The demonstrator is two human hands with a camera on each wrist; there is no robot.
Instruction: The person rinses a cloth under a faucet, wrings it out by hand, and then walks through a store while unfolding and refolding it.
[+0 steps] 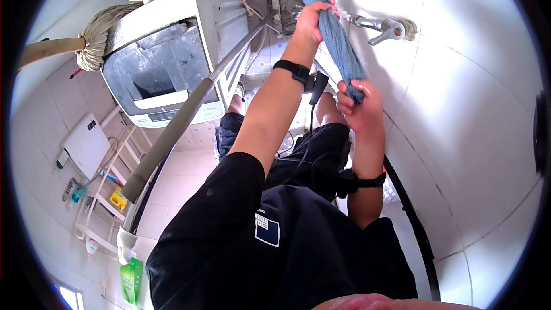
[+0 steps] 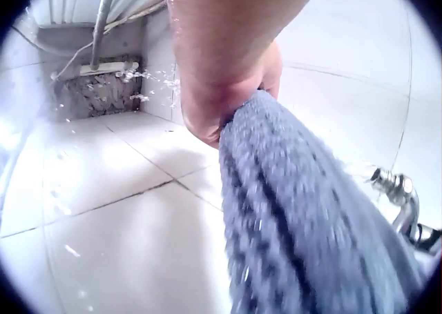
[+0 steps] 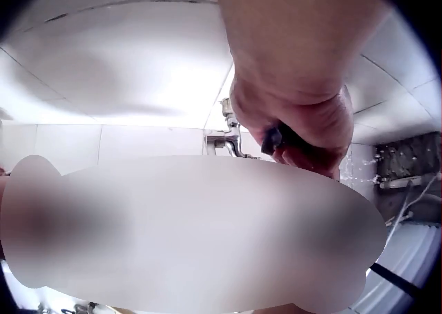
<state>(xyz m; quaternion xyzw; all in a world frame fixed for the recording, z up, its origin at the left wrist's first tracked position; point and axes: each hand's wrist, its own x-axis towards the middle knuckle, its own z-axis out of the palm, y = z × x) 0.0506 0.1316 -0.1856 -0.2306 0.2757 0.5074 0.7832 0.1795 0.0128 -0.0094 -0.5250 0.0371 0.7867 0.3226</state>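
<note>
In the head view a wet-looking blue cloth (image 1: pixel 338 43) is stretched, gathered into a long bunch, between my two hands. My left hand (image 1: pixel 311 20) grips its upper end close to the tap (image 1: pixel 379 26). The lower end is held by my right hand (image 1: pixel 364 106), with fingers curled round it. Water comes from the tap's mouth beside the left hand. In the left wrist view the cloth (image 2: pixel 297 210) has a ribbed, fluffy weave, and drops fly past the hand. A dark bit of cloth (image 3: pixel 273 140) pokes from my right fist in the right wrist view; a blurred patch hides much below it.
A washing machine (image 1: pixel 160 63) stands at left, with a mop head (image 1: pixel 94 43) against it. A long pole (image 1: pixel 172 129) slants across in front. White tiled wall (image 1: pixel 459 115) rises at right. A rack (image 1: pixel 106 195) with bottles is farther left.
</note>
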